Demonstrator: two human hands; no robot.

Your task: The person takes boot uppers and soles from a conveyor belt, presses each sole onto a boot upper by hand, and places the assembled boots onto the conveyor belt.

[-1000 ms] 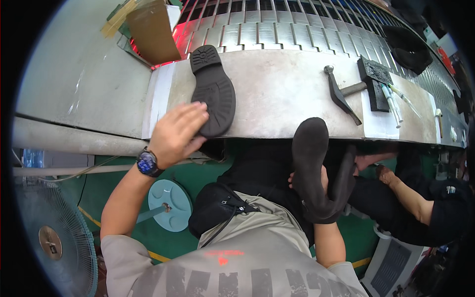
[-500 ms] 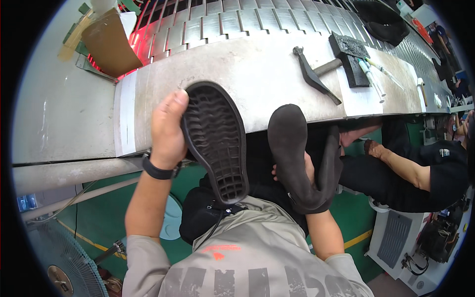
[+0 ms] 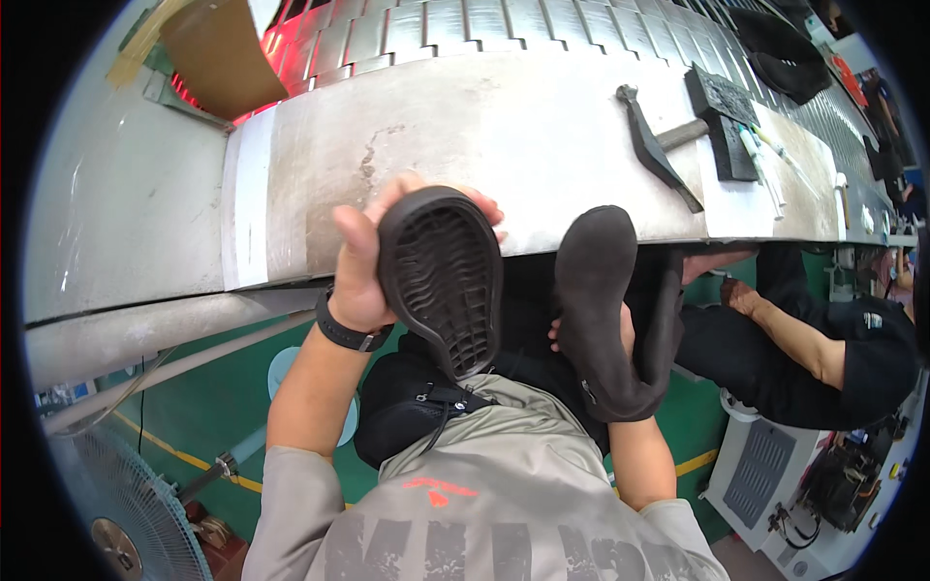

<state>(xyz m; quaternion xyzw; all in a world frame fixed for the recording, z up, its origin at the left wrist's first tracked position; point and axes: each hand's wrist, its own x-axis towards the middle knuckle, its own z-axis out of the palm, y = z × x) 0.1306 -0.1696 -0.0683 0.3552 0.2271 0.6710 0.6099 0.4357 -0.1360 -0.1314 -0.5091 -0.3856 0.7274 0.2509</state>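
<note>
A black shoe sole with a ribbed, gridded inside faces me over the bench's near edge. My left hand grips it from behind, its thumb off the left rim and its fingertips showing past the right rim. To the right I hold up a dark grey suede boot upper, its bottom turned toward me and its shaft hanging at the right. My right hand is wrapped round it from behind; most of those fingers are hidden by the boot.
On the bench lie a hammer, a black block and thin brushes or syringe-like sticks. A slatted metal conveyor runs behind. A co-worker's arm is at right, a fan at lower left.
My left hand has shifted its grip from the sole's upper left edge to behind it, and the sole has tipped, looking shorter. The boot upper appears slightly farther right as the view shifts.
</note>
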